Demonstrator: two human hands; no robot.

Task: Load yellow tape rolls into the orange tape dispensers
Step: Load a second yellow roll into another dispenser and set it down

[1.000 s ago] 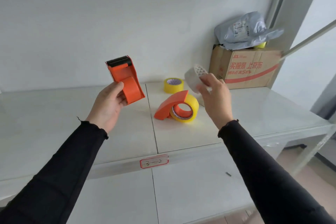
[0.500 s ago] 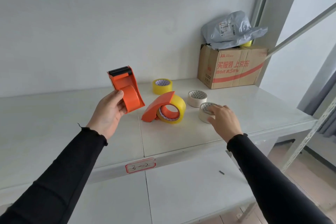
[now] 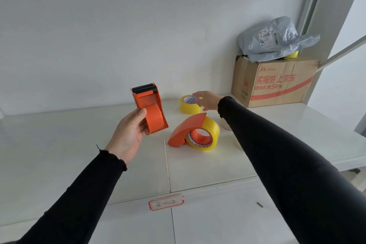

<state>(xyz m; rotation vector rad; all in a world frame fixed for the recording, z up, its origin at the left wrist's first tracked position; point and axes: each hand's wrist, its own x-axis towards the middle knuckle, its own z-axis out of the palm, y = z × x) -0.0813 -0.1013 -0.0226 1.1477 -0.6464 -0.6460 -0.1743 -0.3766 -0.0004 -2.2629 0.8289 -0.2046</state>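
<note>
An empty orange tape dispenser (image 3: 149, 108) is held upright above the white shelf (image 3: 59, 144) by the left hand (image 3: 129, 133), the fingers being closed around its rounded lower housing and the black serrated cutter being turned upward. The right hand (image 3: 207, 100) is extended toward the back of the shelf, its fingers spread and laid over the top rim of a loose yellow tape roll (image 3: 190, 104), which stands flat near the rear wall; whether the roll is actually gripped cannot be told. A second orange dispenser (image 3: 187, 130), already fitted with a yellow roll (image 3: 210, 134), is seen lying on its side between the two forearms, just in front of the loose roll. Two pale rolls (image 3: 225, 126) are largely hidden behind the right black sleeve (image 3: 287, 164). A cardboard box (image 3: 275, 83) printed in red is placed at the right rear of the shelf, and a grey plastic mailing bag (image 3: 275, 39) is seen resting on top of it. A red-bordered handwritten label (image 3: 166, 201) is fixed to the front edge of the shelf.
</note>
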